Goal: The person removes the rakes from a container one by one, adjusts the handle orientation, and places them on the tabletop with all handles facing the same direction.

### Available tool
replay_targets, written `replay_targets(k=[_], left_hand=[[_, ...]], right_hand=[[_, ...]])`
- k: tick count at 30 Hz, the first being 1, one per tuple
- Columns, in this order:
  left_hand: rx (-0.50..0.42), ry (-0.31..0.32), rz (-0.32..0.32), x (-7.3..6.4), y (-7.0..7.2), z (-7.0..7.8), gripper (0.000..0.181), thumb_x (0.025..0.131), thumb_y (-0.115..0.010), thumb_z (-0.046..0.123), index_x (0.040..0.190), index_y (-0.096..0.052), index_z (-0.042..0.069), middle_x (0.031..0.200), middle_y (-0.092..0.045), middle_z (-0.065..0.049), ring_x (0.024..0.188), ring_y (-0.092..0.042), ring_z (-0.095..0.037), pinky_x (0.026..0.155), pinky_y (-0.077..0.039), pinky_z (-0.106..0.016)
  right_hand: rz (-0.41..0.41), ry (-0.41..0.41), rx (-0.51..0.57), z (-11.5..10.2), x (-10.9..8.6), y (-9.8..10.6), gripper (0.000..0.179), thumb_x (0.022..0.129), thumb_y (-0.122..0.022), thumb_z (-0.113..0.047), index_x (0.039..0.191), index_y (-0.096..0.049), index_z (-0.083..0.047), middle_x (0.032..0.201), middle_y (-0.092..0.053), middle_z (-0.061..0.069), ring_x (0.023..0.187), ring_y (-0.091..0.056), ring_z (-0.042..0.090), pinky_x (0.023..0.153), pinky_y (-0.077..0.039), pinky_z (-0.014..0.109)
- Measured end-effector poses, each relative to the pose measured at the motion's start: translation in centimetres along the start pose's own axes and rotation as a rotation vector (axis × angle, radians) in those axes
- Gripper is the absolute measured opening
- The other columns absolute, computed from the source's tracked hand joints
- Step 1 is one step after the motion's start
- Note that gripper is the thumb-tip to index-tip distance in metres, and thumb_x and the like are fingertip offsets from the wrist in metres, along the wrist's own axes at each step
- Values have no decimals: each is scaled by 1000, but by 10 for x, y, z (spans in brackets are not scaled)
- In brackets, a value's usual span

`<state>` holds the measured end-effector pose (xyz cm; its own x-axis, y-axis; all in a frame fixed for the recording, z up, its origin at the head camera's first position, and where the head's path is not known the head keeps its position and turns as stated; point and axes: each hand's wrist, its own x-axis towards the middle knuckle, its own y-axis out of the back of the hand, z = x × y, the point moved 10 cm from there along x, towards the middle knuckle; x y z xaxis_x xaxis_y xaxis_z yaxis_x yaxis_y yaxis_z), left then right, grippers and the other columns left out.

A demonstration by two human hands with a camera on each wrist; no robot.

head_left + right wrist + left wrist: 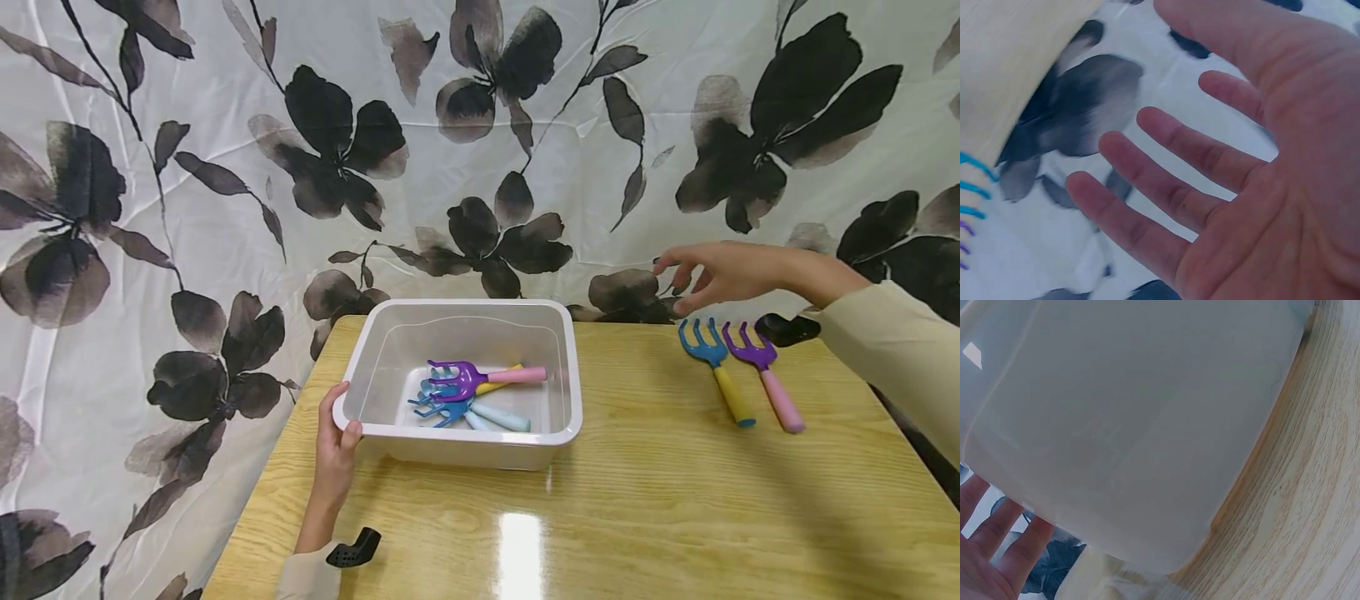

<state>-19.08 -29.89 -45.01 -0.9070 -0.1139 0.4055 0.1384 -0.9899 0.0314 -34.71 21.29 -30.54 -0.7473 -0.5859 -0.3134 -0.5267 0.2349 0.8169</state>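
Observation:
A white plastic bin (480, 454) stands on the table, and my left hand (336, 450) grips its near left corner at the rim. In the left wrist view, fingers (1022, 550) of that hand lie along the bin's outer side. Inside the bin are several toy hand rakes, among them a purple one with a pink handle (517, 375) on top and blue ones with light blue handles (501, 418). My right hand (731, 271) hovers empty beyond two more hand rakes: a blue one with a yellow handle (731, 396) and a purple one with a pink handle (782, 400). Its fingers are spread and relaxed.
The wooden table (645, 500) ends at the back against a hanging floral cloth (600, 158). The two loose rakes lie near the table's back right edge. Each wrist carries a black camera mount (356, 550).

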Motion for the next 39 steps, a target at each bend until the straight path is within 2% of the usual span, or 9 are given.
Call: replay_targets(k=[3,9,12,17,22,28,31,39], left_hand=[[-4,-1,-6,2,0,0,55,103,-49,11,155,-31,3,149,-39,-7,125,-46,-26,98,-44,-20],[-1,-7,-11,4,1,3,55,104,-49,11,155,-31,3,149,-39,-6,125,-46,-23,98,-44,-20],[-9,-13,-8,3,0,3,55,104,-50,12,155,-31,3,148,-40,-7,125,-46,-24,98,-44,-21],[-7,-18,-4,2,-1,2,55,104,-50,12,155,-31,3,147,-42,-7,124,-47,-27,97,-45,-22],[2,-10,0,3,-3,1,55,104,-50,13,155,-31,4,149,-41,-6,125,-46,-24,98,-45,-22],[17,3,-6,3,-1,1,55,104,-49,11,155,-31,5,150,-40,-6,126,-46,-24,98,-46,-22],[11,-1,-10,2,1,2,55,104,-50,12,155,-32,5,149,-40,-7,125,-47,-26,97,-47,-22],[4,-10,-24,2,7,3,55,104,-50,14,155,-32,4,148,-41,-8,123,-47,-30,97,-47,-23]], right_hand=[[26,23,-38,-21,6,10,67,91,-80,-25,145,-45,-9,129,-62,21,105,-70,32,83,-58,50],[40,34,-58,-56,20,22,69,91,-80,-31,147,-44,-13,135,-59,22,111,-66,37,83,-58,50],[33,56,-83,-72,27,23,70,91,-79,-33,149,-44,-16,135,-59,20,113,-66,36,84,-57,51],[16,95,-119,-96,37,22,66,92,-79,-29,148,-45,-18,134,-60,17,112,-67,33,84,-57,49],[0,127,-137,-118,50,18,66,91,-80,-24,148,-46,-17,132,-61,15,110,-67,31,85,-57,48],[-27,129,-166,-140,69,7,67,88,-83,-28,145,-48,-22,132,-61,10,108,-67,25,87,-56,46],[-53,163,-173,-155,78,-3,66,88,-82,-30,145,-49,-22,132,-61,11,106,-68,23,91,-54,49],[-115,198,-176,-192,98,-29,63,90,-80,-26,144,-48,-26,130,-63,8,102,-70,19,97,-50,48]])
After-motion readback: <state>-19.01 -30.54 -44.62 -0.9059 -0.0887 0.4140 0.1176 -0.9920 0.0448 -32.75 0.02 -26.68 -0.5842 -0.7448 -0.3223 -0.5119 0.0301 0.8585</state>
